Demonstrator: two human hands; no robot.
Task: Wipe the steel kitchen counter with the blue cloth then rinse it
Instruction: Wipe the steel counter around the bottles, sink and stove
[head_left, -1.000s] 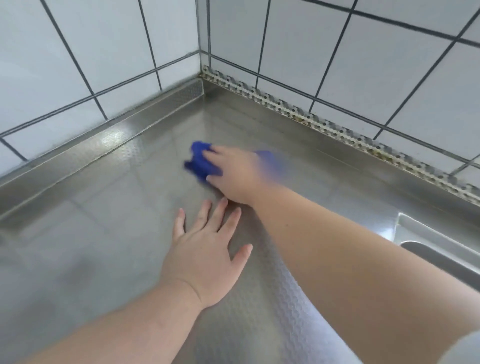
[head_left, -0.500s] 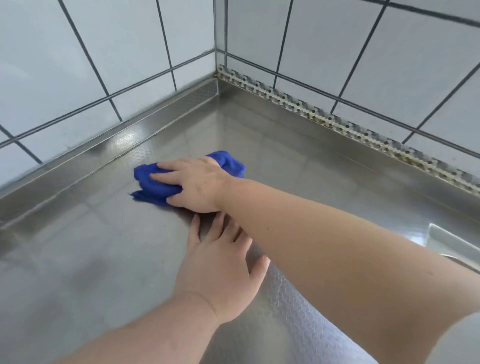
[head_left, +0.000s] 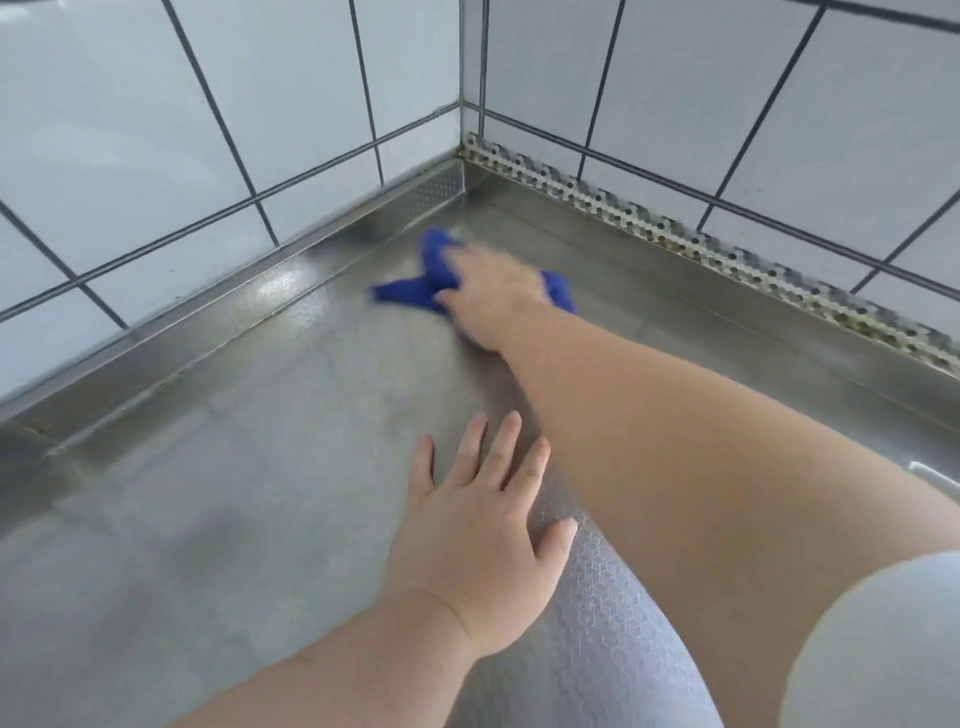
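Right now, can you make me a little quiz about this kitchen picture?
1. True or false: the blue cloth lies near the corner of the tiled walls.
2. Which of the two hands presses the cloth? A) left B) right
3. Fill in: the left hand rests flat on the steel ____.

Key: 1 true. 2 B, the right hand. 3 counter.

Blue cloth (head_left: 415, 291) crumpled on steel counter (head_left: 234, 519), near corner.
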